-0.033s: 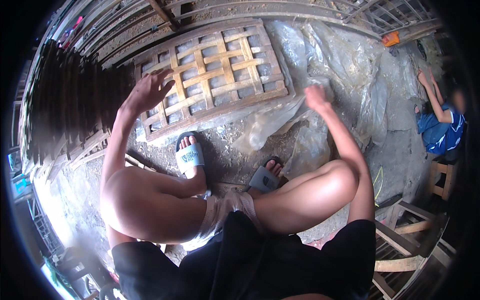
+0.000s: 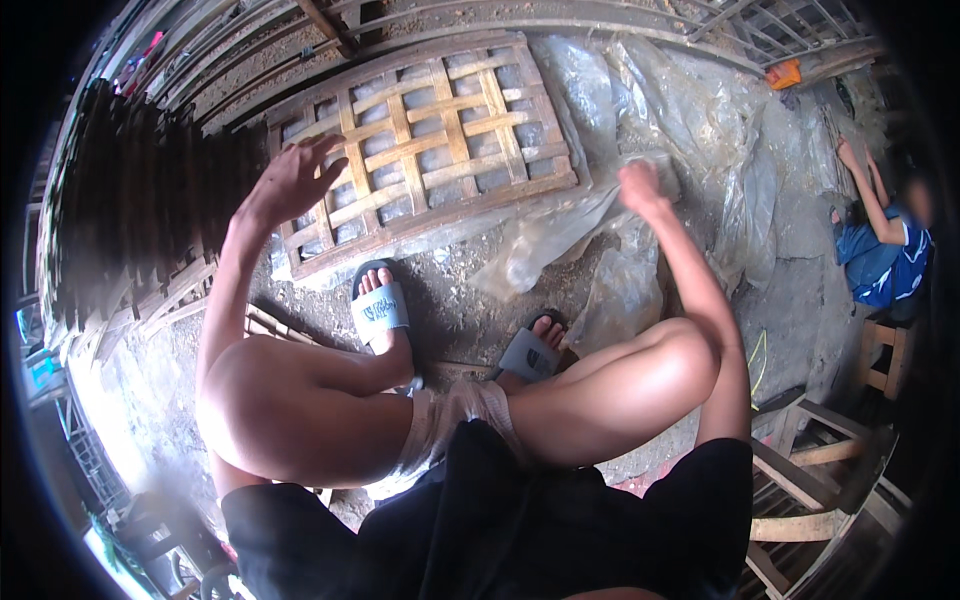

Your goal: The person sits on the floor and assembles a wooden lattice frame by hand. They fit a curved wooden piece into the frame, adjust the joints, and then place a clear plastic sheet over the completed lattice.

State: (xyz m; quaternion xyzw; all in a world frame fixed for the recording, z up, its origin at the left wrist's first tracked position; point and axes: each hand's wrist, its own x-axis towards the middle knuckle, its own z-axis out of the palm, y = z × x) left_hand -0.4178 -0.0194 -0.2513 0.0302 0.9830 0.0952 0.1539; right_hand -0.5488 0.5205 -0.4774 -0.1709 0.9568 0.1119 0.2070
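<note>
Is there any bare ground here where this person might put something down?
Bare ground shows between the two sandalled feet, just below the wooden lattice frame. Another strip lies at the far right, between the clear plastic sheet and a seated person. It is crowded elsewhere: left hand on the frame, right hand on the plastic, wood slats at left.

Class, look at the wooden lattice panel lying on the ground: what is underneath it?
Clear plastic sheeting shows through the gaps of the lattice panel and spreads out to its right. The left hand rests on the panel's left edge. The ground beneath the plastic is covered.
</note>
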